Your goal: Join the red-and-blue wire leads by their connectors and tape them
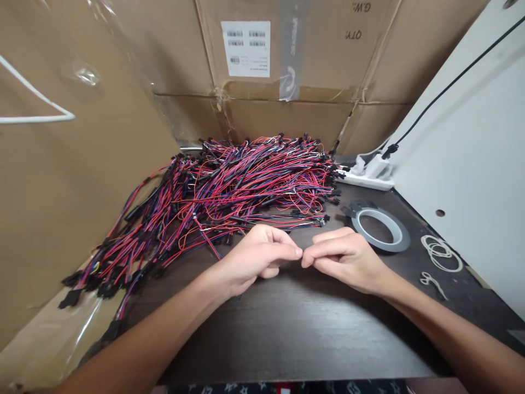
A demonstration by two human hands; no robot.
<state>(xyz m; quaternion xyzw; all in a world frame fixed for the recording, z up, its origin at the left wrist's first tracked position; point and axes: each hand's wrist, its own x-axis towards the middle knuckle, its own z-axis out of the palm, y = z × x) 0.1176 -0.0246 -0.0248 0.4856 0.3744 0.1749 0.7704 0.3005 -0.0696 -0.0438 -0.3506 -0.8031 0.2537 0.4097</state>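
- Dark wood-look desk [287, 334] under me, cardboard [320, 123] rising at 12 o'clock and along 9 to 11, white panel [476, 142] at 2 to 3.
- At the middle of the desk my left hand [252, 260] has thumb and forefinger pressed shut in a pinch.
- My right hand [348, 258] meets it, fingers bent and tips drawn together, all but touching the left fingertips; whether either pinch has hold of something small, I can't tell.
- Red, blue and black wires with black connectors lie in a tangled heap [262, 180] from 10 to 12 o'clock, trailing to 9, nearest my left hand.
- Grey tape roll [403, 239] lies flat just beyond my right hand, toward 2 o'clock.
- Pale looped bands [441, 253] sit at 3.
- White power strip [367, 181] at 1, black cable [445, 90] running up from it.
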